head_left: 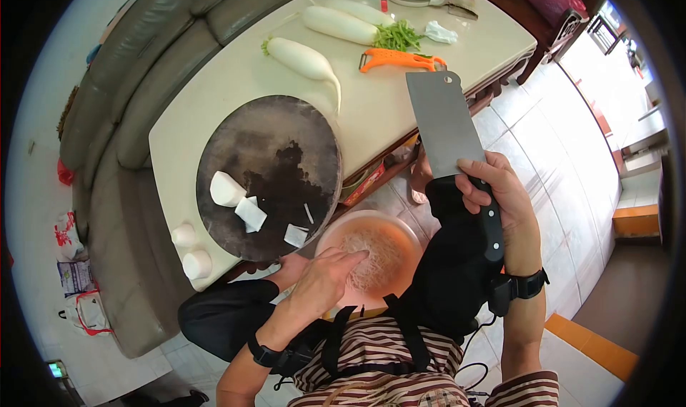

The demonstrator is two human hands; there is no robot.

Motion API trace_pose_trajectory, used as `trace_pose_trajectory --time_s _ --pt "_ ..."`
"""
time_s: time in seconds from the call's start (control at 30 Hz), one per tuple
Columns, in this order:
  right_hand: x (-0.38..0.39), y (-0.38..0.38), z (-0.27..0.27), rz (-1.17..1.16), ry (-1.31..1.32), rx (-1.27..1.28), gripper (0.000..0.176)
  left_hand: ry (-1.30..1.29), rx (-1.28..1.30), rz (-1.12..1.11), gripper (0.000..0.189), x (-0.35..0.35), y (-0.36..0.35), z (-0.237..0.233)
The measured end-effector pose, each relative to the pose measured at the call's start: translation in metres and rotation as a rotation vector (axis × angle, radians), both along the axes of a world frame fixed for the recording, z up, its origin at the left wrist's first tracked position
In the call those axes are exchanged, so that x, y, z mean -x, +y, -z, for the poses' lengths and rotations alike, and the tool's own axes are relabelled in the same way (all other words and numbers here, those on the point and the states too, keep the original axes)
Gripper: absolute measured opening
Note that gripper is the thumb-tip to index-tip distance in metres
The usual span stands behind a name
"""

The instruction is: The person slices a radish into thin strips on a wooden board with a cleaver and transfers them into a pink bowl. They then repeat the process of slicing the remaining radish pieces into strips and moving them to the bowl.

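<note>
Occupying the right of centre, a broad grey steel cleaver [444, 125] with a black riveted handle is held blade uppermost in the frame. Its handle is grasped by the right hand [493, 189], the thumb being laid against the base of the blade. At lower centre, the left hand [321, 282] is extended back upward over the rim of a round orange-pink basin [407, 246], its fingers directed toward a heap of fine white shreds [373, 260] inside; whether anything is grasped beneath the palm, or the shreds are touched, cannot be told.

Left of centre, a round dark chopping board [250, 132], patched with wet, is set on a cream-topped table [400, 107]. On its lower half are found: one blunt white radish chunk [226, 189]; flat white slices [251, 214], placed just beside the chunk; a further small white slice [295, 235], near the lower right edge; one thin white strip [309, 213]. At the table's lower left corner, two short white cylindrical pieces [196, 264] are placed beside the board.

At upper centre are laid: one long white radish with a tapering root [300, 58]; two further long white radishes [339, 25], side by side; cut green leafy stalks [398, 37]; one orange plastic peeler [407, 58]; one crumpled white tissue [441, 32].
</note>
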State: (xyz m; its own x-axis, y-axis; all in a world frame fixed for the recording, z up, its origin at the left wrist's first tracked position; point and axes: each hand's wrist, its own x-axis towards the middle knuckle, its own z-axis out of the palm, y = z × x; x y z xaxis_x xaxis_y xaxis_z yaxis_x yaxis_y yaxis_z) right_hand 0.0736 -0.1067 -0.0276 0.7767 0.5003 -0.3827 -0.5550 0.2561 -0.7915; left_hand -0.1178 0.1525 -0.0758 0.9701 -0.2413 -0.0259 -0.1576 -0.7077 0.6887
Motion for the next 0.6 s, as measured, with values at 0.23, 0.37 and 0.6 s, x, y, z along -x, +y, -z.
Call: trace_pose_trajectory --time_s 0.23,0.37,0.6 --pt "-0.001 -0.001 0.0 -0.013 0.009 -0.027 0.012 0.048 -0.034 -0.032 0.025 0.001 0.002 0.01" --pt "-0.003 -0.001 0.001 -0.021 0.015 -0.015 0.012 0.051 -0.08 0.006 0.022 0.002 0.003 0.004" --pt "-0.002 0.001 0.002 -0.007 0.012 -0.004 0.012 -0.197 -0.112 -0.235 0.021 0.004 0.016 -0.031"
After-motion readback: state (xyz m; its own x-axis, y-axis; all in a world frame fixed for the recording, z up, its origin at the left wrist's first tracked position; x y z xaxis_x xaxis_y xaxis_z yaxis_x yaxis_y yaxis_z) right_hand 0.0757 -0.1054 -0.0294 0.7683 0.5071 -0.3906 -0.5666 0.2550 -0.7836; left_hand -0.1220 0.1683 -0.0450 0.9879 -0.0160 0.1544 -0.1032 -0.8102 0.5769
